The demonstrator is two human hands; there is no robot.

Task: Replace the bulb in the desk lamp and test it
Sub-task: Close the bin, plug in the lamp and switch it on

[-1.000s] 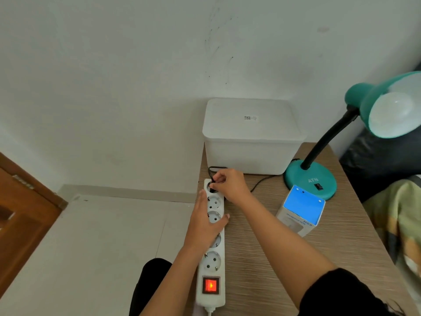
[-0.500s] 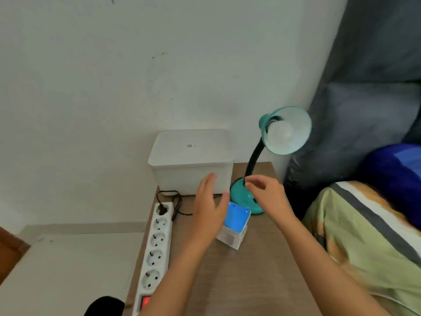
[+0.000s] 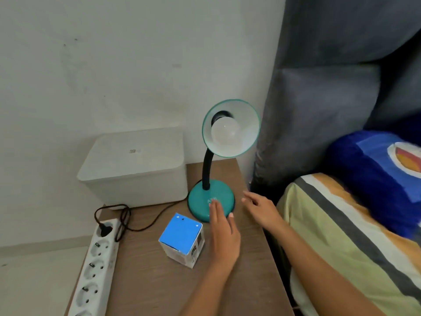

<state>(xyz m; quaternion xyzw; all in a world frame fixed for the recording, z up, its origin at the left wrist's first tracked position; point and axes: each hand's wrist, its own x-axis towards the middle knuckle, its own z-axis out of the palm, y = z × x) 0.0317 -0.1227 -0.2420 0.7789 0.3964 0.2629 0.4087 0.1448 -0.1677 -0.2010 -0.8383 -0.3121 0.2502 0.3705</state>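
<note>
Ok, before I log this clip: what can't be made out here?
- Lamp base switch: head view, hidden under the left hand.
- Power strip rocker switch: cut off by the bottom edge.
- Bulb box print: too small to read.
- Right hand fingertips: motion-blurred; contact with the table unclear.

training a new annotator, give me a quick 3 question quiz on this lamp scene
1. True or false: the bulb in the lamp shade is lit.
2. Which hand reaches over the lamp base? A) left hand B) right hand
3. Fill in: the black plug sits in the ___ socket of the power strip.

Key: 1 false; 2 A; 3 farthest (end).
</note>
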